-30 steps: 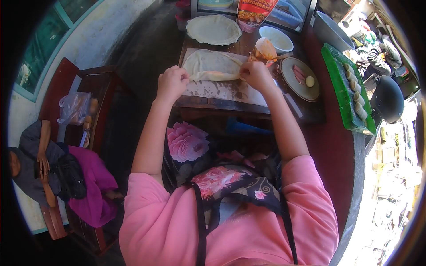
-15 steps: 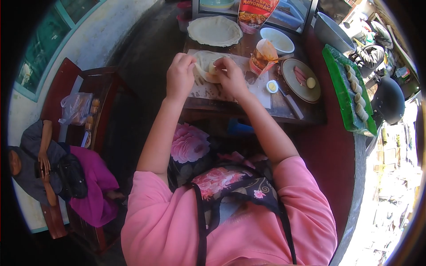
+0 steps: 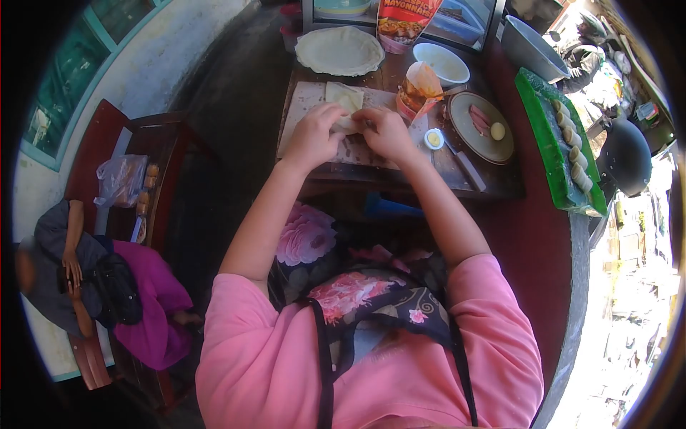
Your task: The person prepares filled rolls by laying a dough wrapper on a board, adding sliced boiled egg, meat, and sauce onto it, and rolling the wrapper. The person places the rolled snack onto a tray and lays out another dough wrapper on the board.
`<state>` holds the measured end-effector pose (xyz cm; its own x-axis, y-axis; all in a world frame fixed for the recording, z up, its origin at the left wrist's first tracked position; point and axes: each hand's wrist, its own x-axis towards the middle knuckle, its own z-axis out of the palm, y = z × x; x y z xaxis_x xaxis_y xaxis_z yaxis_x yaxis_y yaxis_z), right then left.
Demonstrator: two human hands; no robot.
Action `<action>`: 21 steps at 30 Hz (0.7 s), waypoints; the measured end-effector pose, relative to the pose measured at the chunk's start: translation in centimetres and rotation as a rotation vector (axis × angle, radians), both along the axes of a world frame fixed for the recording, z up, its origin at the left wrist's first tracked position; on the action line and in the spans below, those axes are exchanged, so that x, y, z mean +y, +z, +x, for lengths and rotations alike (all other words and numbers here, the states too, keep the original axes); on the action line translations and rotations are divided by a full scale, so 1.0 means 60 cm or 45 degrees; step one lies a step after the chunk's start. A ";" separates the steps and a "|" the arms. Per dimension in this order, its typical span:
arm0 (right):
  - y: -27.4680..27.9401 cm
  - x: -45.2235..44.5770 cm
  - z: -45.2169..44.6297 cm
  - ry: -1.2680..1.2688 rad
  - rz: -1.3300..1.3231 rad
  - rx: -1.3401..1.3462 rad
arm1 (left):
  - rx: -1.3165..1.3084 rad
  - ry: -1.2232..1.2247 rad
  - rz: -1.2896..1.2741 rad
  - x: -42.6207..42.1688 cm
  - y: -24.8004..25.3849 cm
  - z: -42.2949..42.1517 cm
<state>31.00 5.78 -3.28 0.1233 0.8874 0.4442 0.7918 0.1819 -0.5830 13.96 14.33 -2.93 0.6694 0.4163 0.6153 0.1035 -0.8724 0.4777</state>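
Observation:
My left hand (image 3: 318,136) and my right hand (image 3: 386,134) are close together over the white board (image 3: 304,100), fingers closed on the two ends of a folded pale wrapper (image 3: 344,96). Its far part lies on the board as a narrow flap; my fingers hide much of the near, rolled part. Beyond it rests a plate-shaped stack of round wrappers (image 3: 340,51). To the right stand an open orange carton (image 3: 419,91) with sauce and a halved egg (image 3: 434,139). A knife (image 3: 466,166) lies beside the egg.
A round plate (image 3: 463,107) at the right holds pink slices and an egg piece. Farther right, a green tray (image 3: 543,139) carries several rolls. A white bowl (image 3: 441,63) and a red mayonnaise pouch (image 3: 404,20) stand behind. A person (image 3: 78,250) sits at the left.
The wide, spread wrapper has been folded inward at its sides into a narrow strip, and its near end is rolled. My hands have moved together, uncovering the halved egg and knife.

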 end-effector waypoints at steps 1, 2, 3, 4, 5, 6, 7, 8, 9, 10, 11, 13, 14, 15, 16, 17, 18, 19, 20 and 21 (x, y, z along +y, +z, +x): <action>0.008 -0.003 0.001 0.011 -0.025 -0.061 | 0.083 0.030 -0.036 0.002 0.002 -0.006; 0.012 -0.004 0.002 0.024 -0.048 -0.123 | 0.114 0.022 -0.026 0.005 0.000 -0.009; 0.011 -0.001 0.005 0.036 -0.044 -0.175 | 0.145 0.014 -0.015 0.011 -0.004 -0.011; 0.007 0.004 0.009 0.044 -0.040 -0.225 | 0.177 0.002 -0.002 0.017 -0.007 -0.012; 0.008 0.006 0.009 0.050 -0.039 -0.276 | 0.200 0.010 -0.014 0.021 -0.009 -0.013; 0.011 0.006 0.009 0.046 -0.012 -0.328 | 0.221 0.017 -0.027 0.025 -0.011 -0.013; 0.014 0.009 0.008 0.042 0.015 -0.382 | 0.241 0.025 -0.040 0.029 -0.013 -0.011; 0.018 0.011 0.007 0.039 0.043 -0.435 | 0.230 0.024 -0.046 0.032 -0.015 -0.010; 0.017 0.014 0.008 0.049 0.005 -0.417 | 0.220 0.024 -0.053 0.036 -0.018 -0.008; 0.016 0.018 0.009 0.060 -0.034 -0.399 | 0.211 0.024 -0.061 0.039 -0.019 -0.007; 0.014 0.023 0.010 0.070 -0.072 -0.381 | 0.189 0.031 -0.110 0.041 -0.018 -0.005; 0.005 0.034 0.016 0.062 -0.092 -0.149 | 0.146 0.044 -0.207 0.047 -0.016 0.002; 0.001 0.042 0.021 0.058 -0.101 -0.033 | 0.132 0.051 -0.214 0.056 -0.018 0.007; -0.003 0.052 0.031 0.074 -0.057 -0.037 | 0.118 0.059 -0.221 0.068 -0.023 0.013; -0.006 0.063 0.042 0.088 -0.012 -0.040 | 0.104 0.067 -0.227 0.080 -0.026 0.021; -0.004 0.070 0.048 0.102 0.032 -0.043 | 0.137 0.116 -0.203 0.089 -0.026 0.028; -0.004 0.078 0.050 0.058 0.023 -0.101 | 0.170 0.165 -0.180 0.097 -0.026 0.036; -0.006 0.086 0.049 0.015 0.014 -0.159 | 0.203 0.214 -0.158 0.105 -0.027 0.043; -0.005 0.091 0.045 -0.027 0.004 -0.217 | 0.224 0.244 -0.151 0.114 -0.028 0.051; -0.005 0.093 0.041 -0.088 0.014 -0.295 | 0.244 0.274 -0.143 0.124 -0.030 0.059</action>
